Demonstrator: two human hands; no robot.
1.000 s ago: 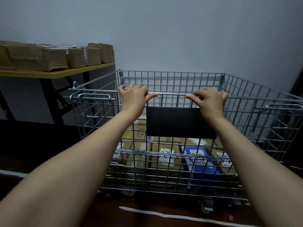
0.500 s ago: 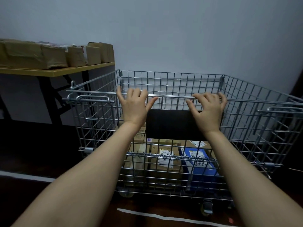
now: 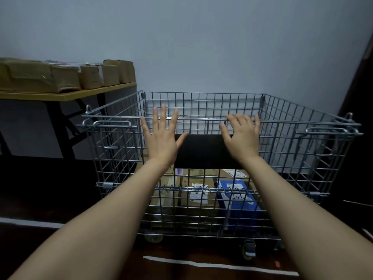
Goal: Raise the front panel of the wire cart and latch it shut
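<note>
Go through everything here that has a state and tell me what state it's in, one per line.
front panel: raised upright
left hand: open, fingers spread flat against the panel
right hand: open, fingertips over the top rail
left latch: cannot tell if engaged
right latch: cannot tell if engaged
wire cart: loaded with boxes
shelf: stacked with parcels

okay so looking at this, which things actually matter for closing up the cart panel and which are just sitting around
Part of the job:
front panel
left latch
right latch
left hand, open
right hand, open on the top rail

Just lying about:
boxes inside the cart
parcels on the side table
white floor line
</note>
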